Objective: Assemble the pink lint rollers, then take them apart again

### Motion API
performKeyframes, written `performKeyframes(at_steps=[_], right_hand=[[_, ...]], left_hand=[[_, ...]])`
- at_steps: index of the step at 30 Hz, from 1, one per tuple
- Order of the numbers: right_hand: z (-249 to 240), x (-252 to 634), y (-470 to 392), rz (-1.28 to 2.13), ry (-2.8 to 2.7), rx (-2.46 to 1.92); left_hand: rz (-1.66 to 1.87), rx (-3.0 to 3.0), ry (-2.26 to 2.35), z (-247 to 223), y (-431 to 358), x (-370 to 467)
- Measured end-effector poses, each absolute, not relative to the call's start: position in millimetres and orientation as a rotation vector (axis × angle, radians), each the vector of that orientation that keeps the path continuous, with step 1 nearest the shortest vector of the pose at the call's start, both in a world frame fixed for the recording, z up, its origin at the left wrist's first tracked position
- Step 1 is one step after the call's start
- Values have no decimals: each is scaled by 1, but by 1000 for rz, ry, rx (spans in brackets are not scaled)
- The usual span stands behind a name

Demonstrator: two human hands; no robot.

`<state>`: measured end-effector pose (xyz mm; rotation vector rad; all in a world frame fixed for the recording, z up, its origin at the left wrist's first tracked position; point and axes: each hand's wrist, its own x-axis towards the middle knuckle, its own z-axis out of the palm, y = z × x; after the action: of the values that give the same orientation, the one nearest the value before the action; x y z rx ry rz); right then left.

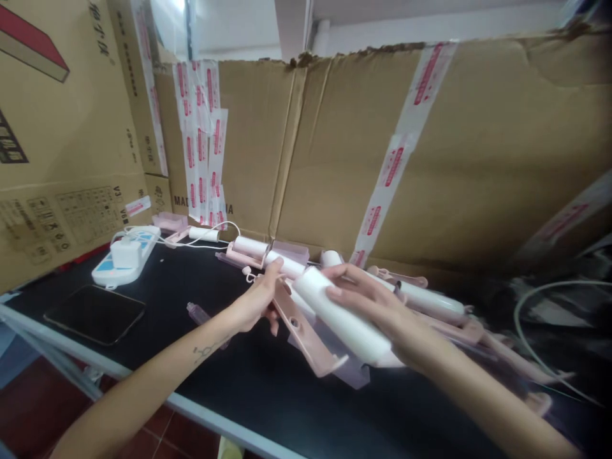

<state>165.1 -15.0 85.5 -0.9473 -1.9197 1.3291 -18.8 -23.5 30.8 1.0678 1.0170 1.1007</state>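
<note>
My right hand [368,293] is wrapped over a thick white cylinder [344,315], tilted down toward the right above the table. My left hand [261,296] is closed at the upper end of a long pink bracket [303,331] with a round hole in it. Its thumb lies against a second white cylinder [285,262] behind. Below the white cylinder and the bracket, a translucent purple cover [351,373] shows in part. My palms hide how these pieces join.
White cylinders in pink frames [251,245] line the cardboard wall [335,159], more lying right [430,299]. On the black table [215,389] at left are a dark phone [95,312] and a power strip [112,274] with a white charger [127,252]. A white cable [519,319] loops at right.
</note>
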Motion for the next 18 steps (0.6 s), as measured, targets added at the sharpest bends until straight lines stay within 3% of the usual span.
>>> performKeyframes(at_steps=[11,18], right_hand=[[93,169,-3,1084,-2262,-883],[94,173,-17,519,-2415,-950]], left_hand=[[1025,999,662,35,-33,-14],[1114,969,577,34,-37,-9]])
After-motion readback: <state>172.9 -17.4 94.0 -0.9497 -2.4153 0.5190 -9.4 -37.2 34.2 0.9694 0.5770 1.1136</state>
